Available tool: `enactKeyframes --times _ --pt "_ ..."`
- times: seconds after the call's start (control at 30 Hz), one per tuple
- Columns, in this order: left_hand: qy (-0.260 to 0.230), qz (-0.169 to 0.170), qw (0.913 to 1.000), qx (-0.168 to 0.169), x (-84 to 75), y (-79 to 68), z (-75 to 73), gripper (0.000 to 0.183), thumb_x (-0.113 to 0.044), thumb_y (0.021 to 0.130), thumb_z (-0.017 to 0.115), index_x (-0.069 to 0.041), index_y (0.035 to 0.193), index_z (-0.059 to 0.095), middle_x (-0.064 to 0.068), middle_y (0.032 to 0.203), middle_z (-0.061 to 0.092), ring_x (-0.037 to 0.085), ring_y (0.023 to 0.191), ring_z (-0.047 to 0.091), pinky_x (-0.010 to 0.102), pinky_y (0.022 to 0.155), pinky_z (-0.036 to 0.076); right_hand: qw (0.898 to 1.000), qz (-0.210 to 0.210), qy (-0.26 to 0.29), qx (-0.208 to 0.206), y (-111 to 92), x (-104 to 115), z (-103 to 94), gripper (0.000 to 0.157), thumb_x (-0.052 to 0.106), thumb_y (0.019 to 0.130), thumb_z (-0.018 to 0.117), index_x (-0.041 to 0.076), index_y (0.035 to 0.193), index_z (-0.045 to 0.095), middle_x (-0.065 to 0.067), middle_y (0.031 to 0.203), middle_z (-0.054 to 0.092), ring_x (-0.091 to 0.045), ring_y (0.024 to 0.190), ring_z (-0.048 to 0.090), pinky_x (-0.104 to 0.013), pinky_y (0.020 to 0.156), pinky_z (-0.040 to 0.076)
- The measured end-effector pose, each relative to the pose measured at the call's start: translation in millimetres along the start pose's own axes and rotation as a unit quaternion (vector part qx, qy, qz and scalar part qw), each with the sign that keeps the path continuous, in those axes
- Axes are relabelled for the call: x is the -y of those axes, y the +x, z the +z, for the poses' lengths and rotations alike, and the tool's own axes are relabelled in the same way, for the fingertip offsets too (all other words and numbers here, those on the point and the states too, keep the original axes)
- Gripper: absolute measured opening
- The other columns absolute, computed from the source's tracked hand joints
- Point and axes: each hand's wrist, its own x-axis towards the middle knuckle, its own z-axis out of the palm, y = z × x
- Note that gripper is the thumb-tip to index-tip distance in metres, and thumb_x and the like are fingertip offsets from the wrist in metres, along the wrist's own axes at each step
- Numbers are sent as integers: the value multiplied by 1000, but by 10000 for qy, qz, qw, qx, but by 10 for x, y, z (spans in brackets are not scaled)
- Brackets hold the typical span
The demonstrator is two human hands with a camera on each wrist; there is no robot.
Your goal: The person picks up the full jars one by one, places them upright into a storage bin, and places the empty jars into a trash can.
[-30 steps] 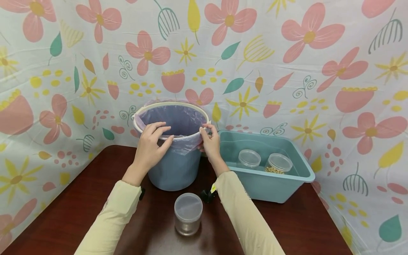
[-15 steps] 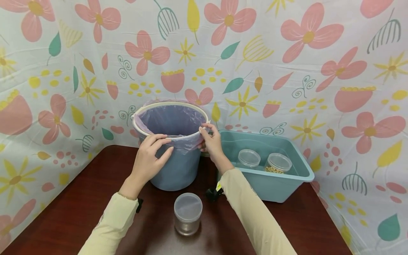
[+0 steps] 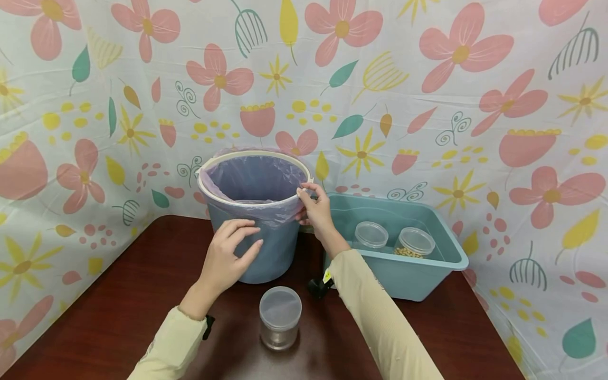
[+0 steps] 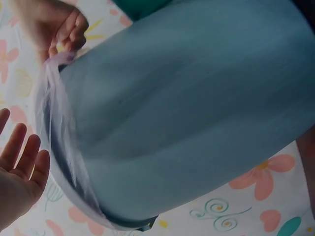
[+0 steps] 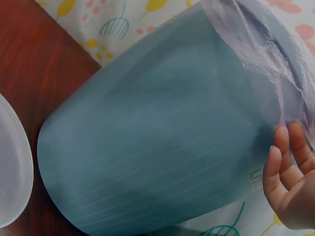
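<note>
A blue trash can [image 3: 273,256] with a cream rim ring [image 3: 258,153] stands on the table. A thin, translucent purple trash bag [image 3: 280,214] lines it and folds out over the rim. At the can's right edge my right hand [image 3: 317,214] pinches the bag; the right wrist view shows its fingertips [image 5: 281,132] at the hanging film. My left hand [image 3: 227,258] hangs in front of the can, fingers loosely bent and holding nothing. In the left wrist view the left hand [image 4: 22,179] is apart from the bag.
A clear lidded jar [image 3: 280,319] stands on the dark wooden table [image 3: 114,311] in front of the can. To the right, a teal tub [image 3: 399,274] holds two clear jars, one [image 3: 414,243] with beige pieces inside. A flowered curtain [image 3: 380,100] hangs behind.
My left hand has come away from the front of the rim and moved down toward me. The right hand stays at the right rim; its forearm has swung slightly right.
</note>
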Motion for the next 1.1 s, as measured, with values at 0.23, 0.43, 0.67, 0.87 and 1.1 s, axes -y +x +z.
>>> enactKeyframes --times 0.23,0.43,0.67,0.87,1.1 --pt "-27 -10 9988 488 -39 -271 153 21 -15 76 68 -6 94 67 8 102 59 22 96 52 37 82 39 10000 -3 24 -50 0 10 0 32 28 87 58 16 116 53 -4 47 51 -14 39 51 -26 39 41" --pt "-3 -88 9927 1202 -116 -588 310 26 -23 78 69 -10 100 65 4 111 55 20 103 50 41 84 39 10000 -21 -6 26 3 4 1 37 27 87 58 13 120 50 -4 48 51 -14 40 51 -28 40 41" --pt "29 -410 9818 1854 -178 -811 415 34 -34 80 66 -15 108 62 2 121 50 19 112 45 45 86 37 10000 28 4 -48 1 -8 -10 30 28 87 59 16 114 53 -5 49 51 -15 40 51 -27 40 41" --pt "-79 -603 9736 2202 -206 -944 482 40 -34 82 64 -17 117 57 0 126 45 19 114 43 45 85 37 10000 50 19 -47 -9 2 -4 32 28 87 58 15 116 52 -5 49 51 -15 40 52 -28 40 42" --pt "-105 -661 9645 2554 -223 -1012 530 40 -36 83 62 -15 117 56 1 130 41 21 115 42 46 87 36 10000 29 54 -56 -17 5 0 32 27 87 59 15 115 53 -5 48 51 -15 39 51 -27 40 41"
